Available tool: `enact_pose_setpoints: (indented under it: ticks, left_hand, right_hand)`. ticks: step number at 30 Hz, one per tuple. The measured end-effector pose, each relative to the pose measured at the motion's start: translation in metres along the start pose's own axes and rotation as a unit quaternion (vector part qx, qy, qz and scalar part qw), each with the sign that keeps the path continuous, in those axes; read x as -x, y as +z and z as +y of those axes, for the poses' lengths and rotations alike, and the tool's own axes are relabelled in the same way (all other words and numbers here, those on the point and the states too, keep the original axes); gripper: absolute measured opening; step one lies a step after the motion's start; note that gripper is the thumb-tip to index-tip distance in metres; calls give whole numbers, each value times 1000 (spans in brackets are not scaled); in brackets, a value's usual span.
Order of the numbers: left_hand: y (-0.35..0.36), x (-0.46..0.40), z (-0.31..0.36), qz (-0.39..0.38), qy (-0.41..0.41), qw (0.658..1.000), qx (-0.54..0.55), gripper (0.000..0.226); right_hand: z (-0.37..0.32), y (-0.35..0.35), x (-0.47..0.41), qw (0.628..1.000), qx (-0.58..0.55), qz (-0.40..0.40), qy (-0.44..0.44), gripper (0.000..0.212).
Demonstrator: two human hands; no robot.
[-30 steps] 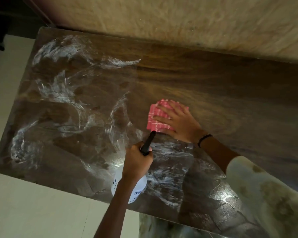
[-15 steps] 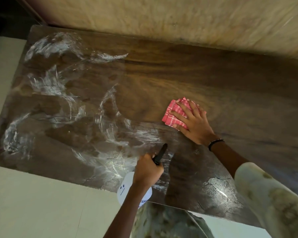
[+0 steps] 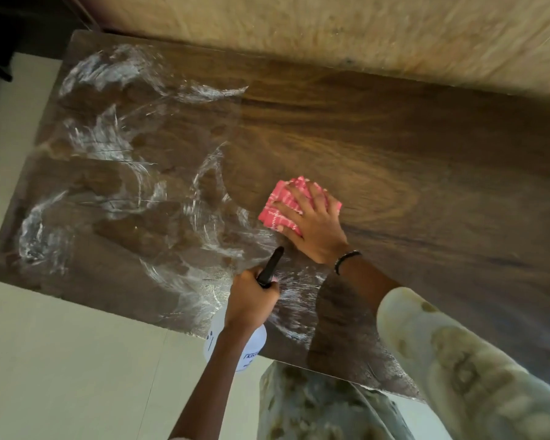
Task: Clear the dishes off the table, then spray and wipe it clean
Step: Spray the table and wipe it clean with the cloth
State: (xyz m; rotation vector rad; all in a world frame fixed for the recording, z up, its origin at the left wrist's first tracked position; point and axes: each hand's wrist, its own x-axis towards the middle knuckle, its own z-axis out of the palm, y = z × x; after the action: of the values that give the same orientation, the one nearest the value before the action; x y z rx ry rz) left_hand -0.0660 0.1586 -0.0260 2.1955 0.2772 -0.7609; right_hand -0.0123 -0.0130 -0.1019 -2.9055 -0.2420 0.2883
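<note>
Lying flat under right hand's (image 3: 315, 230) spread fingers (image 3: 299, 198): pink cloth (image 3: 275, 214).

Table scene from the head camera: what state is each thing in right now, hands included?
Table: no dishes in view; white wet streaks on its left half, right half streak-free.
Pink cloth: folded, flat on the table.
Right hand: fingers spread, pressing the cloth down.
Spray bottle: held at the near table edge, black nozzle pointing toward the cloth.
Left hand: gripping the bottle's top.
</note>
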Motion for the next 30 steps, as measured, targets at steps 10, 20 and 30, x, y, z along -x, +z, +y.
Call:
enact_pose_setpoints:
  ticks: [10, 20, 30]
  left_hand:
    - [-4, 1, -10, 17, -2, 999, 48, 24]
    - [-12, 4, -16, 45, 3, 999, 30, 35]
    - [-23, 17, -36, 76, -21, 996, 34, 12]
  right_hand:
    - [53, 2, 67, 988, 50, -14, -146, 55]
    - [-35, 8, 7, 998, 18, -7, -54, 53]
    - [35, 4, 72, 992, 51, -21, -113, 54]
